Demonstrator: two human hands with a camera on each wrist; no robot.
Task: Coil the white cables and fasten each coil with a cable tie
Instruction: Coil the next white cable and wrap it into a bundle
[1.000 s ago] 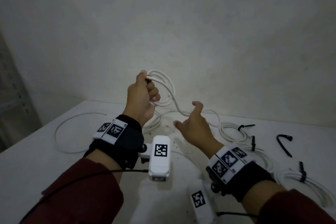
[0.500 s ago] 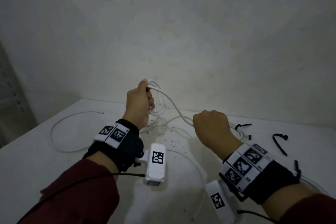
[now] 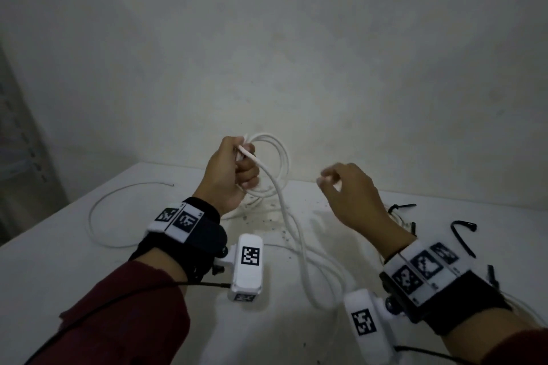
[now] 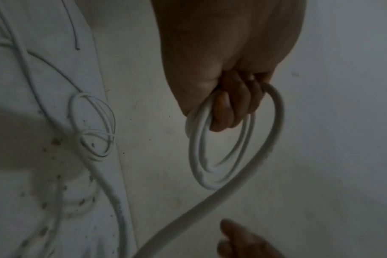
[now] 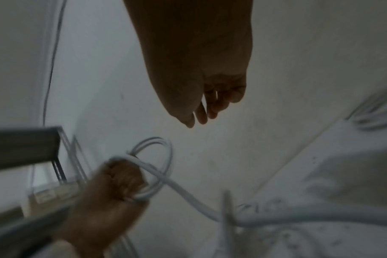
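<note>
Round loops of smooth white cable (image 3: pixel 271 157) — left hand (image 3: pixel 231 175) grips them.

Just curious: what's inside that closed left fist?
The left hand grips a coil of white cable; its loops hang below the fingers. The stretch inside the fist is covered.

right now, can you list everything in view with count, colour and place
coil being wound: one, white, held up over the table, tail trailing down to the surface
loose cable: one, white, curved on the table's left
tied coils: at least one, white with black ties, table's right, partly hidden
loose cable tie: one, black, bent, far right
table: one, white
wall: one, pale
wrist cameras: two, white, under the wrists
left hand: grip round the coil
right hand: empty, beside the coil
</note>
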